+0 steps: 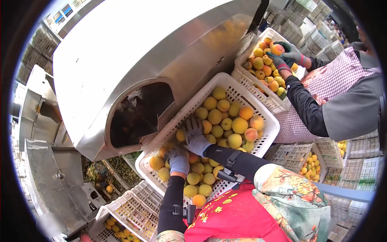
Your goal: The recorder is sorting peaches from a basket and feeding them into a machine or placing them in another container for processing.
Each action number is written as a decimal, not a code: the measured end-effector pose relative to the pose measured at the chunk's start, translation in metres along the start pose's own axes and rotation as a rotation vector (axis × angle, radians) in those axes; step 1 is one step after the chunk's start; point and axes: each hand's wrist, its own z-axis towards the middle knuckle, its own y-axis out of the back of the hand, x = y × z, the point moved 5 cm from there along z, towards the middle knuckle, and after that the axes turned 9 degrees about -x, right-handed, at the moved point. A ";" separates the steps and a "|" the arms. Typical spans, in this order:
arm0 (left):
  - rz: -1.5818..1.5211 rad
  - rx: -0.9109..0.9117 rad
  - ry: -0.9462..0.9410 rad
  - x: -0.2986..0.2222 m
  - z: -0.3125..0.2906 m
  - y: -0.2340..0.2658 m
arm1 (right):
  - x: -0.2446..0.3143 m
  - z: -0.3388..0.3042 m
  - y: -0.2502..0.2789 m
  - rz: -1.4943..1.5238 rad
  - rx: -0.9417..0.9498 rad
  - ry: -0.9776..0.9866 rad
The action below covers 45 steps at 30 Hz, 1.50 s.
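Grip (194, 130), right hand (196, 138): spread among peaches (215, 117)

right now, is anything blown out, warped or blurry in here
Head view: the machine's top is blown out to white, its opening mostly dark; head view: fisheye bends straight edges toward a black rim; head view: a pale round patch at lower left is blurred; head view: the peaches near the middle look fairly sharp.

Yellow-orange fruit (240, 125), white crate (274, 126)
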 end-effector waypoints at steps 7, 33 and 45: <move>-0.371 -0.033 0.127 0.012 -0.024 0.077 | -0.005 -0.002 0.007 0.331 -0.146 -0.121; -2.946 -0.354 0.195 0.036 -0.063 0.151 | 0.013 0.000 0.199 1.054 -0.477 0.201; -2.635 -0.446 0.304 0.055 -0.080 0.146 | 0.040 0.074 0.168 0.638 -0.750 0.218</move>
